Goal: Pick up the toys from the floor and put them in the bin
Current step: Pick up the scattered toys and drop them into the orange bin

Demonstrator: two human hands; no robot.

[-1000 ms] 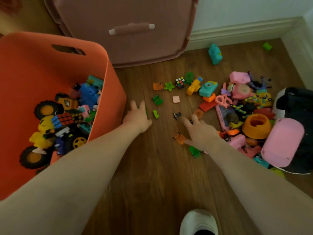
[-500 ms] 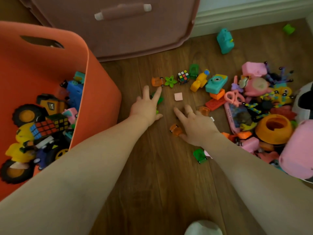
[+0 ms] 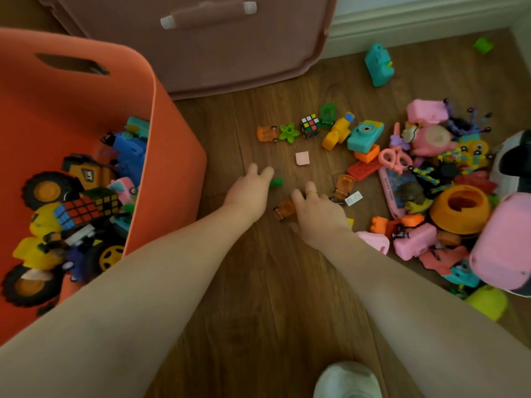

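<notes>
Wooden floor point(image 3: 258, 282) is dotted with toys, and the orange bin point(image 3: 161, 145) sits left. Both hands reach down with fingers spread, holding nothing: left hand point(image 3: 250, 191) by a green piece point(image 3: 276, 183), right hand point(image 3: 319, 214) touching an orange car point(image 3: 283, 209). Pinch each tightly before lifting.

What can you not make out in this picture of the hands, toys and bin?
Head view only:
- Green toy: mostly hidden by the left hand.
- Right hand: fingertips turned away, so any grip is unclear.
- Bin: cut off by the left edge; arm covers its near side.
- White tag: print too small.
</notes>
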